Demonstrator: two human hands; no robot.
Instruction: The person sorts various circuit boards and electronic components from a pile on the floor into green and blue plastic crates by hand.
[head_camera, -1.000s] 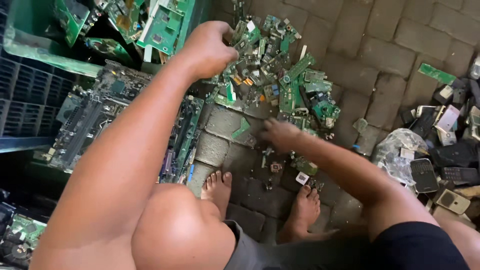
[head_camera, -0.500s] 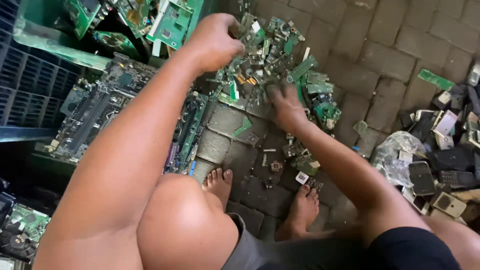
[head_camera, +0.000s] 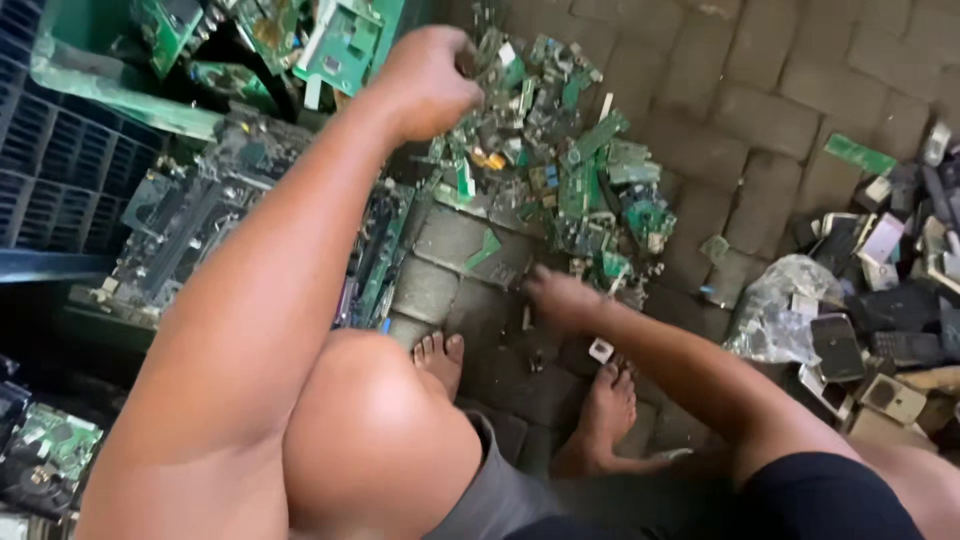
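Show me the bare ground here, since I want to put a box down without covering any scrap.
Bare paving lies at the upper right, between the pile of green circuit boards and the heap of old phones. A smaller bare patch sits between the pile and the feet, by the right hand. The left side is crowded with large boards and a green crate.

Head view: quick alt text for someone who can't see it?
A squatting, barefoot person's left hand is closed above a pile of green circuit-board scraps on brick paving, while the right hand rests low at the pile's near edge.
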